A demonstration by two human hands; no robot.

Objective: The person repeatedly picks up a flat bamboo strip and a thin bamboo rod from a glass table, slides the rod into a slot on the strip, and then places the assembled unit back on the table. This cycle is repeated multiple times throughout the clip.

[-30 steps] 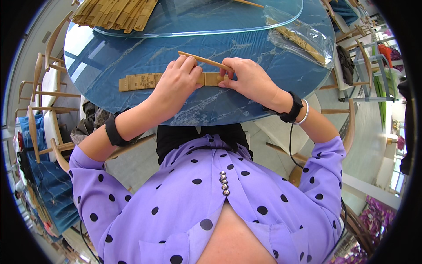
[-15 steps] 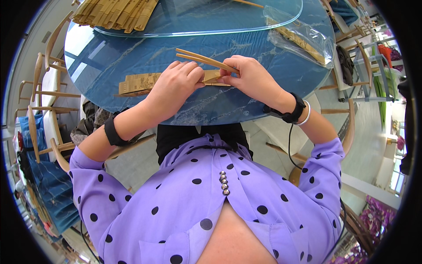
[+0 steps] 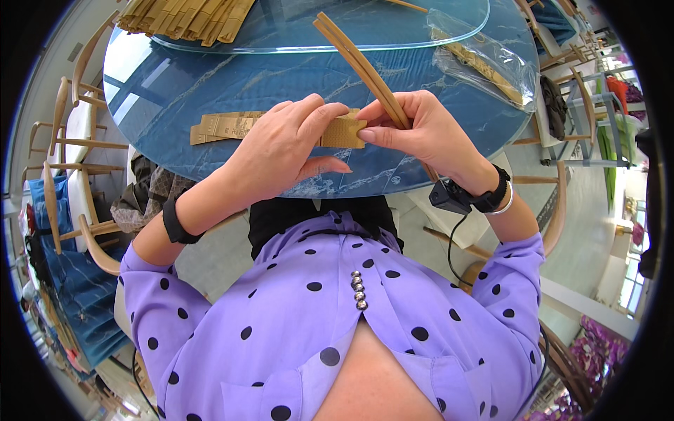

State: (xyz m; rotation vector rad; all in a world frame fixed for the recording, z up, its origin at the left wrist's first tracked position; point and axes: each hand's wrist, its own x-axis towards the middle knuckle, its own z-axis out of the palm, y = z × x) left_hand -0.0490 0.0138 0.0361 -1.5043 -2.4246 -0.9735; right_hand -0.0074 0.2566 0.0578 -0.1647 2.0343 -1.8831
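My right hand (image 3: 428, 130) is closed around a pair of wooden chopsticks (image 3: 361, 67), which slant up to the left with their lower ends past the palm. Its thumb and fingertip also touch the right end of a brown paper chopstick sleeve (image 3: 342, 133) on the blue marbled table. My left hand (image 3: 288, 140) lies over the sleeve's middle, its thumb held apart from the fingers and nothing gripped. More brown paper sleeves (image 3: 225, 126) stick out to the left of that hand, overlapping one another. The palm hides how they meet.
A fanned stack of brown sleeves (image 3: 186, 17) lies on the raised glass turntable (image 3: 295, 49) at far left. A clear plastic bag (image 3: 484, 67) with sleeves inside lies at right. Wooden chairs (image 3: 77, 140) stand around the blue table (image 3: 168, 91).
My right hand has tipped the chopsticks from nearly flat to steeply upward. My left hand has opened from a pinch, its thumb now spread toward me.
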